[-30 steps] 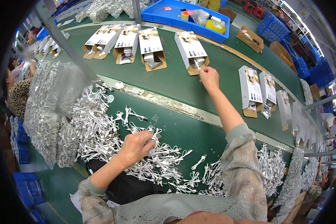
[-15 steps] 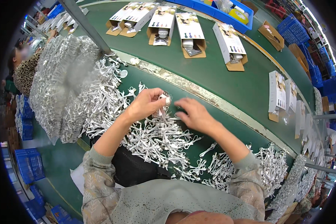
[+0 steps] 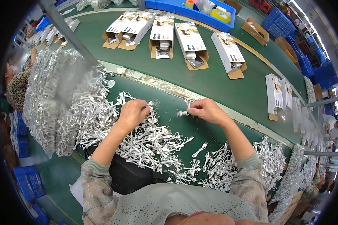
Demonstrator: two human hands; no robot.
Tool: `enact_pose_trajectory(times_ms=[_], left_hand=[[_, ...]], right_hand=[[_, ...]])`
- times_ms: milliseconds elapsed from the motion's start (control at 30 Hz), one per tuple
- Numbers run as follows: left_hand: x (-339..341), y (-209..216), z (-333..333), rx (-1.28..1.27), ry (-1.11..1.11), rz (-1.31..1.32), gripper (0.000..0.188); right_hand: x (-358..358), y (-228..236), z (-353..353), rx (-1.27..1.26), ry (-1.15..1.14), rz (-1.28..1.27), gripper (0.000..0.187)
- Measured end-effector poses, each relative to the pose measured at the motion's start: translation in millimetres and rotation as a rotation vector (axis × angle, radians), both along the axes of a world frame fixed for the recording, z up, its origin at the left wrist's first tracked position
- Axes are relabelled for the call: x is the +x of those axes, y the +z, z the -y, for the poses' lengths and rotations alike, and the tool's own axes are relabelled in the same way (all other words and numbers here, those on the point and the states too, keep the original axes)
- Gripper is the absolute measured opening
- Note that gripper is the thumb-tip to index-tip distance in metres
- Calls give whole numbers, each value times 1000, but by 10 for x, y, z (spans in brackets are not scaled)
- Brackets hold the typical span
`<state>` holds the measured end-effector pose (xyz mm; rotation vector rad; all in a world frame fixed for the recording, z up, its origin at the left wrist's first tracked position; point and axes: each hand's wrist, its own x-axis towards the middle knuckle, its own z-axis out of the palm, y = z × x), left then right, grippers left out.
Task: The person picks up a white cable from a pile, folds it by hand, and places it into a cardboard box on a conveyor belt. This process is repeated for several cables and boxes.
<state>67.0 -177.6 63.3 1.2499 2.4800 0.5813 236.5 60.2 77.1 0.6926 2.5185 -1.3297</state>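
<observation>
Here: small white bundled cable (image 3: 183, 111), pinched in the fingertips of the right hand (image 3: 206, 111), just above the desk (image 3: 169, 80). Left hand (image 3: 133, 113) closed on another bundle, at the edge of the heap of like cables (image 3: 146, 142) beneath it. Probably light, limp, slippery in its clear sleeve; best taken at the tied middle. Open cartons (image 3: 191, 41) lie beyond both hands.

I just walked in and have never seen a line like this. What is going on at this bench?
A person sits at a green bench covered with heaps of small white bundled cables. The left hand rests on the heap and pinches a small clear bag. The right hand holds one cable by its plug just above the surface. Beyond the hands, open product boxes lie in a row on the green belt.
</observation>
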Motion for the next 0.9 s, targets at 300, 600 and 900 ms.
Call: enact_pose_trajectory(times_ms=[300,600,900], left_hand=[[48,1,-224,138,94,177,23],[-319,-279,-1399,280,137,327,29],[-140,-402,-2655,123,340,148,26]], right_hand=[[-530,-467,-1110,705,-492,-260,28],[-212,-436,-463,610,-279,-600,18],[424,-397,651,430,321,-485,32]])
